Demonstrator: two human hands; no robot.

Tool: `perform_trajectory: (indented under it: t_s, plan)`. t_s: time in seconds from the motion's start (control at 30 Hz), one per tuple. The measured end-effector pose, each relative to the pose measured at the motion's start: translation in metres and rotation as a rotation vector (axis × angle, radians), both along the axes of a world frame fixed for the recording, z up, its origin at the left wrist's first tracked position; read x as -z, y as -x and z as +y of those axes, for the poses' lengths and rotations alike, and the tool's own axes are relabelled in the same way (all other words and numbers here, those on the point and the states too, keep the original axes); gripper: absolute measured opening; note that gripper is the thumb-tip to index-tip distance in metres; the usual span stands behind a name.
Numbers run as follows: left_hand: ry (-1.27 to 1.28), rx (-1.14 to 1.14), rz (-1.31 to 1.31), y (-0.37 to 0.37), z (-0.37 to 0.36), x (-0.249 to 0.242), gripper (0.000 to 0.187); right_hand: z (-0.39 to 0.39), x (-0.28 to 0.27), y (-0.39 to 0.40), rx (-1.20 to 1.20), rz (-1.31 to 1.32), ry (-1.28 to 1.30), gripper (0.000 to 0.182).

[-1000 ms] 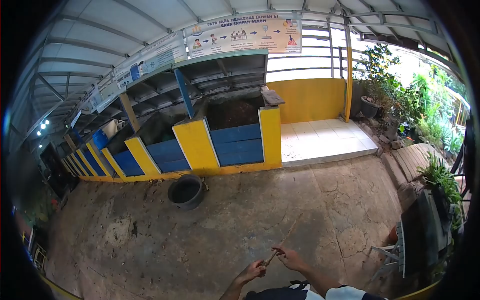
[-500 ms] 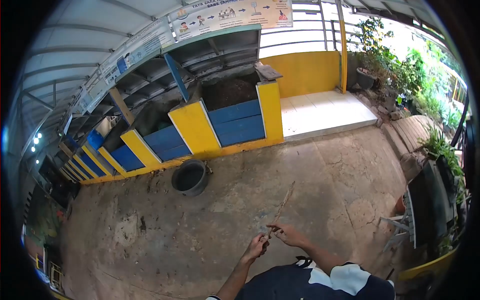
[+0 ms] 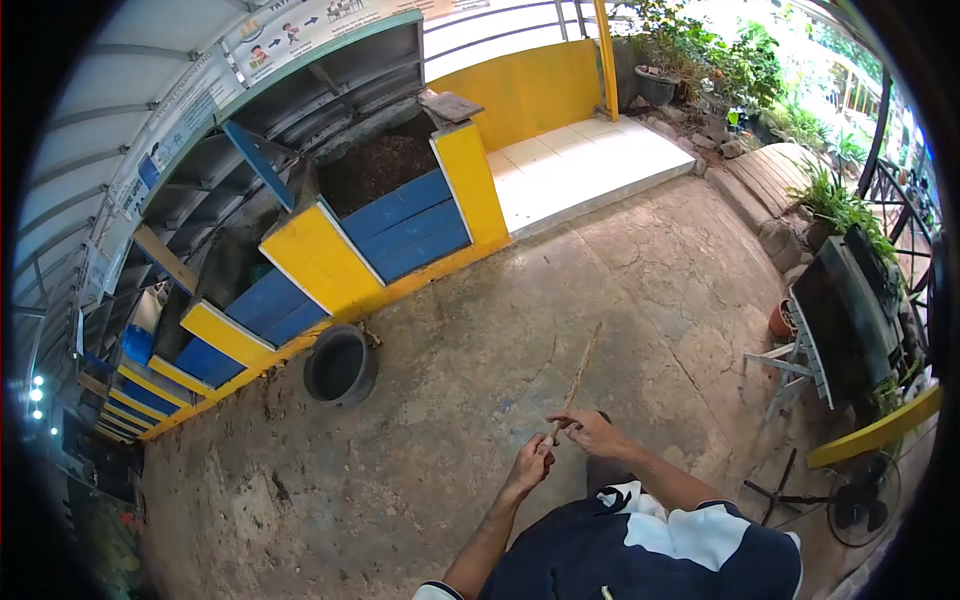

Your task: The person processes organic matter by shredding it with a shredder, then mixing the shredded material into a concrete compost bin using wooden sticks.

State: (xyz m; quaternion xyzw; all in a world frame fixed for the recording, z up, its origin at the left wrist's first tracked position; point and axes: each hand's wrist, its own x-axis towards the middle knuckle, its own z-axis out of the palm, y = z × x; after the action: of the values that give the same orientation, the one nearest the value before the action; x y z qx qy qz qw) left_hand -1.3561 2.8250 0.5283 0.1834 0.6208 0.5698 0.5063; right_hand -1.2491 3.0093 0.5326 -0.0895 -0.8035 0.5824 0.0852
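A long, thin, brownish stick [image 3: 580,375] points forward and slightly right from my hands, over the concrete floor. Its near end is closed inside my left hand [image 3: 530,466], whose fingers wrap round it. Just ahead and to the right, my right hand [image 3: 590,433] has its fingers bent onto the same stick, thumb and fingertips close together. The two hands are nearly touching. Part of the stick's near end is hidden by my fingers.
A dark round tub [image 3: 340,366] stands on the floor ahead left. Behind it runs a row of yellow-and-blue bins [image 3: 410,235], one filled with dark soil. At right are a white folding stand [image 3: 790,350], a fan [image 3: 862,505] and potted plants [image 3: 657,85].
My view has turned to the right and tilted down, so the bins and tub sit further left and the fan has come into view. Both hands stay on the stick.
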Motion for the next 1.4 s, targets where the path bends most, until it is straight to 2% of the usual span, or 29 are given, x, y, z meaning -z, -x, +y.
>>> perform_trajectory:
  t_s: [0.1, 0.17, 0.3, 0.37, 0.4, 0.43, 0.5, 0.63, 0.7, 0.77, 0.8, 0.87, 0.93, 1.0, 1.03, 1.1, 1.13, 1.23, 1.27, 1.33, 1.4]
  plan:
    - [-0.008, 0.019, -0.036, 0.027, 0.044, 0.009, 0.033, 0.041, 0.009, 0.021, 0.016, -0.027, 0.08, 0.044]
    - [0.031, 0.038, 0.138, 0.056, 0.084, 0.006, 0.033, 0.08, 0.016, 0.053, 0.03, -0.001, 0.12, 0.043]
    - [0.104, -0.044, 0.261, 0.114, 0.145, 0.007, 0.036, 0.129, 0.017, 0.12, 0.054, 0.127, 0.114, 0.042]
    - [0.108, -0.094, 0.352, 0.141, 0.169, -0.005, 0.038, 0.151, -0.001, 0.149, 0.042, 0.119, 0.122, 0.041]
    - [0.132, -0.1, 0.29, 0.149, 0.186, -0.031, 0.038, 0.171, -0.014, 0.163, 0.014, 0.105, 0.121, 0.041]
    - [0.132, -0.117, 0.278, 0.163, 0.2, -0.035, 0.038, 0.191, -0.029, 0.177, -0.002, 0.094, 0.12, 0.041]
    - [0.016, -0.106, 0.318, 0.193, 0.224, -0.04, 0.036, 0.225, -0.054, 0.206, -0.103, 0.016, 0.192, 0.04]
    - [-0.013, -0.165, 0.276, 0.22, 0.231, -0.033, 0.034, 0.254, -0.053, 0.246, -0.246, -0.093, 0.109, 0.043]
    - [-0.015, -0.172, 0.238, 0.225, 0.218, -0.032, 0.033, 0.25, -0.034, 0.263, -0.343, -0.001, 0.09, 0.044]
    - [0.023, -0.355, 0.044, 0.232, 0.21, -0.031, 0.033, 0.249, -0.029, 0.295, -0.421, 0.021, 0.02, 0.044]
    - [0.025, -0.348, 0.038, 0.245, 0.209, -0.032, 0.033, 0.247, -0.027, 0.318, -0.481, 0.056, -0.038, 0.045]
    - [0.052, -0.535, -0.084, 0.282, 0.211, -0.031, 0.031, 0.248, -0.034, 0.368, -0.534, 0.003, -0.062, 0.049]
    - [0.035, -0.562, -0.077, 0.332, 0.219, -0.024, 0.03, 0.256, -0.033, 0.424, -0.587, -0.05, -0.084, 0.053]
    - [0.032, -0.615, -0.039, 0.383, 0.232, -0.024, 0.029, 0.266, -0.029, 0.475, -0.576, 0.099, -0.135, 0.057]
    - [0.035, -0.608, -0.044, 0.405, 0.238, -0.029, 0.029, 0.273, -0.028, 0.496, -0.569, 0.093, -0.132, 0.057]
    - [0.21, -0.569, 0.048, 0.438, 0.25, -0.041, 0.032, 0.29, -0.039, 0.531, -0.615, -0.016, -0.131, 0.061]
    - [0.18, -0.584, 0.103, 0.45, 0.257, -0.033, 0.034, 0.297, -0.037, 0.543, -0.609, -0.022, -0.128, 0.061]
    - [0.215, -0.556, 0.215, 0.489, 0.278, -0.051, 0.037, 0.323, -0.045, 0.586, -0.518, 0.075, -0.232, 0.058]
    - [0.163, -0.557, 0.219, 0.518, 0.282, -0.03, 0.039, 0.334, -0.058, 0.607, -0.453, 0.064, -0.197, 0.055]
    - [0.225, -0.548, 0.22, 0.587, 0.307, -0.039, 0.039, 0.36, -0.078, 0.665, -0.379, 0.045, -0.16, 0.053]
    - [0.286, -0.538, 0.222, 0.651, 0.326, -0.036, 0.04, 0.387, -0.09, 0.725, -0.14, 0.163, -0.269, 0.046]
